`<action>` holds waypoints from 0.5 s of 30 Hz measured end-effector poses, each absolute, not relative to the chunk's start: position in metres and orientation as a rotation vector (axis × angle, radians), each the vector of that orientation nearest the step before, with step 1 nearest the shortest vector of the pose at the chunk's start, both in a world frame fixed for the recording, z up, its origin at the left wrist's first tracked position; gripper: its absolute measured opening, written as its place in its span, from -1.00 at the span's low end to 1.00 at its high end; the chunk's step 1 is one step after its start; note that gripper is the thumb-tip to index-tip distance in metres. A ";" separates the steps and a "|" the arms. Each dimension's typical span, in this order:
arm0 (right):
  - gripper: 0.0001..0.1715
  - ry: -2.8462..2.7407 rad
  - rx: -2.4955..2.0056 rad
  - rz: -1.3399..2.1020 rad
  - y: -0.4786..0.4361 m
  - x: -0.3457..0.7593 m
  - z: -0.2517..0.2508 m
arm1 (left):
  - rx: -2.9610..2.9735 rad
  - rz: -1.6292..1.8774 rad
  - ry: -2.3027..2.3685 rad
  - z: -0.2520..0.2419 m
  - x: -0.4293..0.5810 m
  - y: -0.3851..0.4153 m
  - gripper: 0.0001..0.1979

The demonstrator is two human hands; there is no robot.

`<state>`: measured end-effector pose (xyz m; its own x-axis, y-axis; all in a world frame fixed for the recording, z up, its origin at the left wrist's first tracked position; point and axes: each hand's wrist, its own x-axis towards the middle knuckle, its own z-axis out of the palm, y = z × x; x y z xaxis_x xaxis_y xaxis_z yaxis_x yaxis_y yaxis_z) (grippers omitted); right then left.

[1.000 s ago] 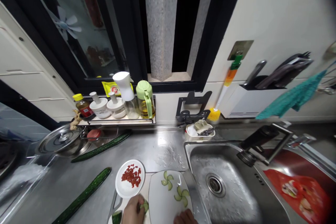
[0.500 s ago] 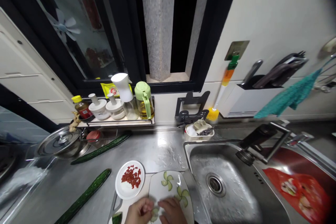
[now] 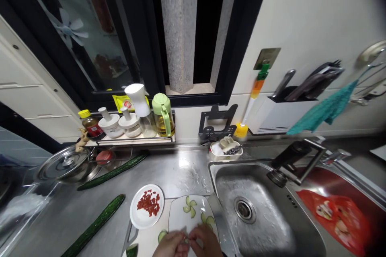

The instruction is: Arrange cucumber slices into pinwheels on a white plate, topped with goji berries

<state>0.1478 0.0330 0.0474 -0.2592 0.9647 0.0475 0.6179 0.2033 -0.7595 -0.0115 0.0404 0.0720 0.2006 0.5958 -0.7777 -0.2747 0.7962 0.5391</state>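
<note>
Low over the white plate (image 3: 177, 204), my left hand (image 3: 171, 245) and my right hand (image 3: 205, 241) meet at their fingertips. Both are closed in a pinch on a small pale piece that looks like a cucumber slice, mostly hidden by the fingers. Cucumber slices (image 3: 189, 207) lie fanned out like petals at the plate's far side. A second group of slices (image 3: 208, 219) sits at its right, partly behind my right hand. Left of the plate, another cucumber slice (image 3: 162, 235) and a cut cucumber piece (image 3: 132, 250) rest on the white cutting board (image 3: 147, 237).
A round white dish (image 3: 137, 221) of red goji berries stands left of the plate. Whole cucumbers (image 3: 96, 225) lie on the steel counter (image 3: 169, 168). To the right is the sink (image 3: 262, 225) with its faucet (image 3: 289, 160). Seasoning jars and an oil bottle (image 3: 163, 116) line the back shelf.
My hands have come together and now pinch at the fingertips; they were slightly apart before. A cucumber slice left of the plate has come into sight. The whole view has shifted slightly.
</note>
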 end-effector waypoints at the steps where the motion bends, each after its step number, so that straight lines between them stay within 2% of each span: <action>1: -0.87 -1.945 -1.467 0.837 0.032 0.148 0.045 | 0.276 0.648 1.202 0.072 -0.009 0.041 -0.50; 6: -0.86 -1.866 -1.549 0.855 0.027 0.150 0.038 | 0.189 0.700 1.206 0.067 -0.004 0.043 -0.56; 10: -0.83 -1.660 -1.703 1.176 0.028 0.152 0.036 | 0.219 0.741 1.237 0.062 -0.002 0.045 -0.56; 15: -0.82 -1.408 -1.760 1.499 0.027 0.154 0.029 | 0.520 0.808 1.262 0.043 0.000 0.045 -0.69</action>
